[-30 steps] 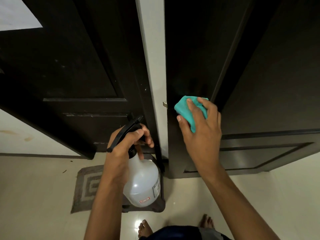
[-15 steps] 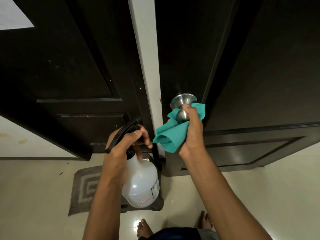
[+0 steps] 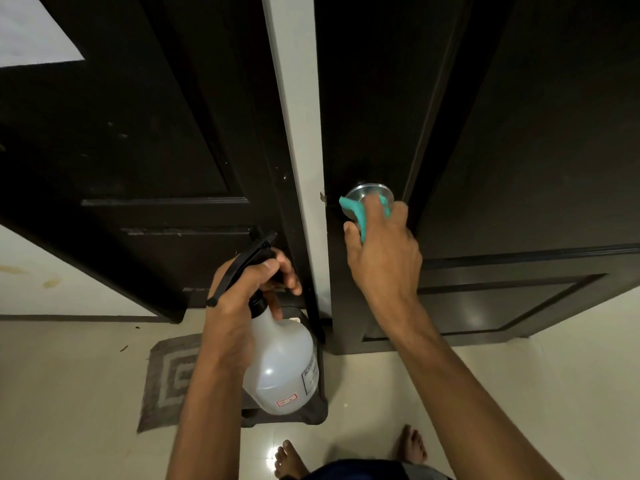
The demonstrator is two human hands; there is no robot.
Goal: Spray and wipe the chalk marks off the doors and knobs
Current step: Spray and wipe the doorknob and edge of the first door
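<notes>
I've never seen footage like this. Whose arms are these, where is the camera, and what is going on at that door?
There is no machine here: the arms belong to a person, and the one camera is worn on their head, looking forward and down, so you see their own hands and bare feet. The left hand holds a spray bottle by its black trigger top. The right hand presses a teal cloth around a shiny metal knob on the dark right door. A second dark door stands to the left, with a pale strip of wall between them. On the tiled floor lies a small grey mat.
</notes>
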